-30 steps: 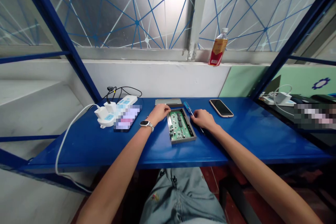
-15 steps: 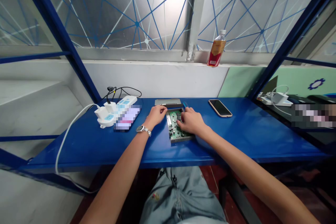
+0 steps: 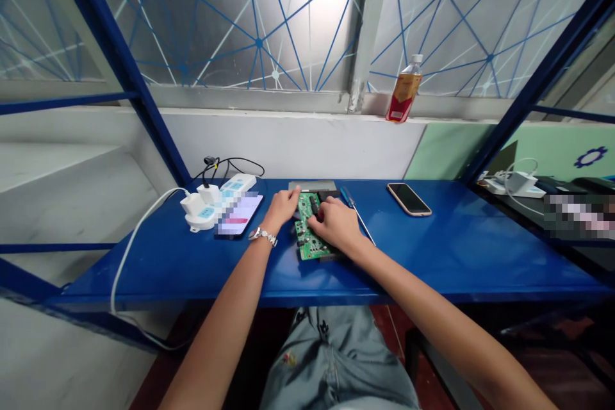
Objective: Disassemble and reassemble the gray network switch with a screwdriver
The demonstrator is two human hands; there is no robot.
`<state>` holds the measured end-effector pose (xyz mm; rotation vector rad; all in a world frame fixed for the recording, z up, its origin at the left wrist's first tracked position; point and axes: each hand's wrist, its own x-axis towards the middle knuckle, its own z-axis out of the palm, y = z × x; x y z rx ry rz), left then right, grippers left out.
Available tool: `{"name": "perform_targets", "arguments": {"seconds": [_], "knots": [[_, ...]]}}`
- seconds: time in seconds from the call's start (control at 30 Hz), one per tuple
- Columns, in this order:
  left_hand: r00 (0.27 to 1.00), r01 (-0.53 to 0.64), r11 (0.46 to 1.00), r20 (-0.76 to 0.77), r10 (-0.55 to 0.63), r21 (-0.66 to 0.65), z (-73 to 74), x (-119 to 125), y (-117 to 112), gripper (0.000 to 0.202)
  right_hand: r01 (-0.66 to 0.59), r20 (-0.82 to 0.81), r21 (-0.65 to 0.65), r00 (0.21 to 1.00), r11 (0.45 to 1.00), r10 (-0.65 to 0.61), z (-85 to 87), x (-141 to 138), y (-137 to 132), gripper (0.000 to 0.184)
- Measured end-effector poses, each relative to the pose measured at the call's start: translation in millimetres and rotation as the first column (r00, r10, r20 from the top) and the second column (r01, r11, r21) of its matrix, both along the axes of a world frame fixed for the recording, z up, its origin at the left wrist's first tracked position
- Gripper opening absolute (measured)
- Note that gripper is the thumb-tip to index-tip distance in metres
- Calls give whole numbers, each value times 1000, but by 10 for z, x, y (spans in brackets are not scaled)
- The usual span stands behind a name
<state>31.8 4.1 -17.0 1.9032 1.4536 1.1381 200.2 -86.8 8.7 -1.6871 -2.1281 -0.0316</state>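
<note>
On my right hand point(image 3: 337, 224) the thumb lies over the face of the green circuit board point(image 3: 310, 248) and the other fingers curl down toward its far right side; the tips are out of my sight, so I cannot tell whether they pinch it. My left hand point(image 3: 282, 207) has its fingers close together at the board's far left corner, thumb pointing away from me; whether it grips the edge or only steadies it, I cannot tell either.

The board sits between both hands, overlapping a dark metal case point(image 3: 331, 258), its left side jutting past the case over the blue desk point(image 3: 432, 256).

I judge that this wants a light hold on the bare edges, thumb off the chips and solder joints, both sides kept at matching height so nothing flexes or scrapes the case wall.

Just right of my right hand lies a blue-handled screwdriver point(image 3: 350, 200); I would keep the wrist clear of it. Beyond the board is a flat grey metal plate point(image 3: 312, 186), partly covered.

Most of the case is hidden under the board and hand. The left smartphone's point(image 3: 243, 214) screen is pixelated, and clutter at far right is cut off.
</note>
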Motion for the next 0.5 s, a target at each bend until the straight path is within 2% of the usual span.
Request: {"name": "perform_targets", "arguments": {"seconds": [0.07,0.13,0.2,0.3,0.33,0.43,0.5], "knots": [[989,26,995,151,-12,-93,15,-23,9,57,-8,-61,16,998,1000,9,3,-69,-3,26],[955,45,992,297,-8,-118,40,-26,0,54,-34,-122,47,992,998,39,14,-86,1,27],[915,36,996,403,-1,-78,77,-19,-29,52,-57,-206,99,976,993,76,31,-19,5,27],[892,-69,997,451,43,43,138,-5,-91,54,-49,-362,148,927,988,100,29,231,-11,31],[887,-118,990,456,68,82,154,1,-112,55,-67,-395,130,911,989,114,12,333,-28,33],[868,-214,968,481,125,134,174,32,-167,57,-265,-468,-63,859,962,206,-83,580,-114,33],[858,-226,964,496,132,136,164,65,-196,58,-290,-498,-109,844,951,200,-164,649,-176,34]]}}
